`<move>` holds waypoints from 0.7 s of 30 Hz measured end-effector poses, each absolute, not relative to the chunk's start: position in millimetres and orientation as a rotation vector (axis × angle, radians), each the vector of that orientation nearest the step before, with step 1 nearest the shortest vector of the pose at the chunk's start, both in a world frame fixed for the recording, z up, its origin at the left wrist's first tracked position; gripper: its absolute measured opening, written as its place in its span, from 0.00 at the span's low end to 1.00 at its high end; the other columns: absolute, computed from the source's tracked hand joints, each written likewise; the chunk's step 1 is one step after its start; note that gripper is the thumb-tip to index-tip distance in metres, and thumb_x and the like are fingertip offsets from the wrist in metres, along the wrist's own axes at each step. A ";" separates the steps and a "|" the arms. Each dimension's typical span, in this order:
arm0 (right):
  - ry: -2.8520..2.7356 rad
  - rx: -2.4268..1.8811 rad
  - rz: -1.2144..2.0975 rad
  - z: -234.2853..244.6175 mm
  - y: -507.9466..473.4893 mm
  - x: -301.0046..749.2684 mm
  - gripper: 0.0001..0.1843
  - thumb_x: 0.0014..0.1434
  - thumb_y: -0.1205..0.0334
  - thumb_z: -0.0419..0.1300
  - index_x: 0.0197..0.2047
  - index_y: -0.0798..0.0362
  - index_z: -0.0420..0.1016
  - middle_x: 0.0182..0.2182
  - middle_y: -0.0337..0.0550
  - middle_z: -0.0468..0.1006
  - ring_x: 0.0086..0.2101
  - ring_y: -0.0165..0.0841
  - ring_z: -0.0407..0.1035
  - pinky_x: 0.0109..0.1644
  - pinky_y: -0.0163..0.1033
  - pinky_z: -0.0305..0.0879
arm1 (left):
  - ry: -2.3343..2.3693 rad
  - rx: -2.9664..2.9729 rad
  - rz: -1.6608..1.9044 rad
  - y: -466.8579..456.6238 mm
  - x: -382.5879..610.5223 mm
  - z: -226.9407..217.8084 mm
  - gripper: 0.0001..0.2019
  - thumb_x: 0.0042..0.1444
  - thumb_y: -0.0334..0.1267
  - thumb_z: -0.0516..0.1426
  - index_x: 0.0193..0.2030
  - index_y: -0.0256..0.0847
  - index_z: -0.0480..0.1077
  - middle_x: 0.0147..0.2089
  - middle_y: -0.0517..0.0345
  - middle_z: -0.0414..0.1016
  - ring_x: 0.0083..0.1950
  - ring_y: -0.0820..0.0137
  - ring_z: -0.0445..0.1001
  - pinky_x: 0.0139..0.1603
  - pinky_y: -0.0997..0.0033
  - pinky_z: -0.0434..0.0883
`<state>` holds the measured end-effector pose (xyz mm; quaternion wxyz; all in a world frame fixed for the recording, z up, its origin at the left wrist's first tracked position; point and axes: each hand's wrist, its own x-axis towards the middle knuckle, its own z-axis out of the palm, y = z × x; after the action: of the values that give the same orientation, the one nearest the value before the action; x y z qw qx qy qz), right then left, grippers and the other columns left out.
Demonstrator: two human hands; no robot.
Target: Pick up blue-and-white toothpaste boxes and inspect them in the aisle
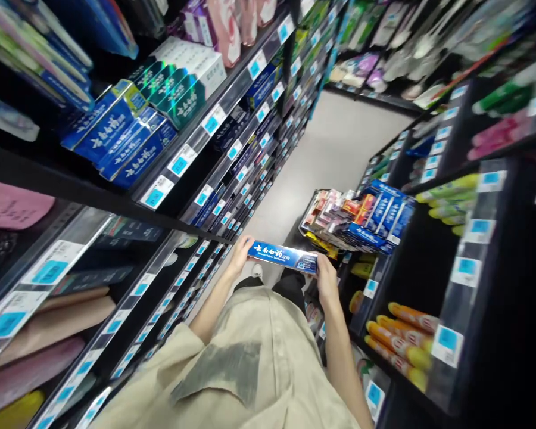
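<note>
A long blue toothpaste box (281,255) with white lettering is held level in front of my body, above the aisle floor. My left hand (241,253) grips its left end, and my right hand (326,275) is closed on its right end. To the right of the box, a stack of similar blue toothpaste boxes (386,211) lies with red and white packs (339,205) in a full carton or basket whose sides are mostly hidden. More blue toothpaste boxes (120,134) stand on the upper left shelf, beside teal and white boxes (183,77).
Shelves with price labels (214,119) line the left side closely. On the right shelves lie orange bottles or tubes (402,339) and yellow-green packs (449,199). The pale floor (343,128) runs between them to a rear display of brushes (424,47).
</note>
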<state>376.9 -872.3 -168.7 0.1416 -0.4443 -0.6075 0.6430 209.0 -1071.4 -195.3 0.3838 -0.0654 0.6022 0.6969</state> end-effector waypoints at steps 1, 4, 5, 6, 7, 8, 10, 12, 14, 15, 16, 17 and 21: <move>-1.812 -1.319 1.911 -175.5 -867.6 377.5 0.34 0.55 0.31 0.63 0.47 0.55 0.82 0.36 0.46 0.81 0.28 0.35 0.69 0.28 0.37 0.64 | 1.557 -0.206 1.740 -1073.1 208.6 -201.7 0.29 0.49 0.64 0.65 0.44 0.41 0.69 0.39 0.57 0.70 0.39 0.66 0.74 0.32 0.67 0.79; -1.909 -1.436 2.044 -194.4 -850.9 378.0 0.32 0.52 0.34 0.65 0.45 0.55 0.82 0.30 0.42 0.78 0.26 0.35 0.68 0.29 0.39 0.67 | 1.610 -0.337 1.663 -1073.2 210.6 -218.7 0.26 0.49 0.62 0.65 0.41 0.41 0.70 0.38 0.57 0.71 0.38 0.66 0.73 0.33 0.68 0.77; -1.914 -1.460 2.079 -199.9 -844.7 377.6 0.31 0.51 0.35 0.65 0.44 0.55 0.82 0.28 0.41 0.77 0.26 0.34 0.68 0.29 0.39 0.67 | 1.613 -0.382 1.647 -1071.2 212.4 -223.6 0.26 0.49 0.61 0.65 0.41 0.41 0.70 0.37 0.57 0.71 0.38 0.66 0.73 0.34 0.68 0.77; -1.912 -1.477 2.110 -204.9 -837.9 376.9 0.29 0.51 0.36 0.65 0.43 0.55 0.82 0.26 0.40 0.76 0.25 0.34 0.67 0.29 0.39 0.67 | 1.611 -0.428 1.637 -1068.0 214.9 -228.3 0.25 0.49 0.61 0.65 0.40 0.41 0.69 0.37 0.57 0.71 0.37 0.67 0.73 0.34 0.69 0.76; -1.912 -1.485 2.136 -209.6 -830.5 375.8 0.28 0.51 0.38 0.66 0.42 0.54 0.82 0.25 0.40 0.75 0.25 0.34 0.67 0.29 0.38 0.67 | 1.611 -0.476 1.632 -1063.8 218.0 -232.8 0.25 0.49 0.61 0.65 0.40 0.41 0.69 0.36 0.57 0.71 0.37 0.67 0.72 0.34 0.70 0.74; -1.919 -1.492 2.158 -213.9 -822.2 374.5 0.27 0.51 0.38 0.66 0.41 0.54 0.82 0.25 0.40 0.75 0.25 0.34 0.67 0.29 0.38 0.66 | 1.615 -0.519 1.632 -1058.6 221.7 -237.3 0.25 0.50 0.61 0.65 0.39 0.41 0.69 0.35 0.58 0.70 0.36 0.68 0.71 0.34 0.71 0.72; -1.963 -1.514 2.197 -222.4 -803.0 371.7 0.25 0.51 0.39 0.66 0.39 0.54 0.83 0.26 0.43 0.77 0.27 0.35 0.69 0.29 0.38 0.67 | 1.653 -0.599 1.632 -1045.5 230.6 -246.6 0.25 0.51 0.62 0.63 0.36 0.40 0.69 0.33 0.59 0.68 0.34 0.70 0.68 0.33 0.74 0.67; -2.019 -1.542 2.230 -232.0 -780.6 369.4 0.26 0.51 0.38 0.66 0.38 0.53 0.83 0.29 0.46 0.80 0.28 0.37 0.71 0.30 0.39 0.68 | 1.723 -0.661 1.620 -1029.6 241.5 -256.7 0.23 0.52 0.60 0.62 0.34 0.40 0.69 0.32 0.60 0.66 0.33 0.71 0.65 0.32 0.74 0.63; -2.076 -1.580 2.253 -244.1 -756.6 368.9 0.26 0.50 0.38 0.65 0.38 0.53 0.84 0.32 0.48 0.82 0.29 0.38 0.72 0.30 0.40 0.69 | 1.799 -0.720 1.598 -1011.7 253.7 -268.2 0.20 0.53 0.57 0.60 0.32 0.39 0.69 0.32 0.59 0.66 0.34 0.70 0.64 0.33 0.72 0.62; -2.111 -1.595 2.255 -251.3 -744.7 369.6 0.26 0.49 0.38 0.65 0.38 0.53 0.84 0.33 0.48 0.82 0.29 0.39 0.73 0.30 0.40 0.69 | 1.828 -0.750 1.587 -1002.5 260.3 -274.5 0.19 0.54 0.55 0.59 0.31 0.39 0.70 0.32 0.58 0.67 0.34 0.69 0.64 0.34 0.72 0.62; -2.150 -1.609 2.248 -259.2 -733.0 371.0 0.26 0.49 0.38 0.65 0.38 0.52 0.84 0.33 0.49 0.83 0.30 0.39 0.73 0.30 0.40 0.69 | 1.850 -0.786 1.574 -993.3 267.2 -281.1 0.18 0.54 0.54 0.58 0.31 0.39 0.71 0.32 0.57 0.68 0.35 0.68 0.65 0.35 0.71 0.63; -2.193 -1.625 2.231 -267.6 -722.0 372.8 0.26 0.48 0.38 0.65 0.38 0.52 0.85 0.33 0.49 0.83 0.30 0.40 0.72 0.30 0.41 0.68 | 1.861 -0.825 1.559 -984.5 274.4 -287.7 0.17 0.54 0.53 0.57 0.31 0.39 0.72 0.33 0.56 0.69 0.36 0.67 0.66 0.36 0.70 0.64; -2.314 -1.729 2.147 -298.2 -686.5 379.9 0.23 0.45 0.41 0.65 0.37 0.50 0.86 0.35 0.51 0.84 0.29 0.41 0.72 0.29 0.43 0.67 | 1.868 -1.025 1.487 -954.4 301.1 -309.8 0.18 0.55 0.53 0.54 0.34 0.40 0.77 0.40 0.51 0.74 0.44 0.61 0.71 0.46 0.65 0.69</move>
<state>379.9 -686.5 -298.2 -0.2268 -0.4677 -0.6263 0.5810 301.1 -954.4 -309.8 0.2684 -0.3799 0.6926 0.5513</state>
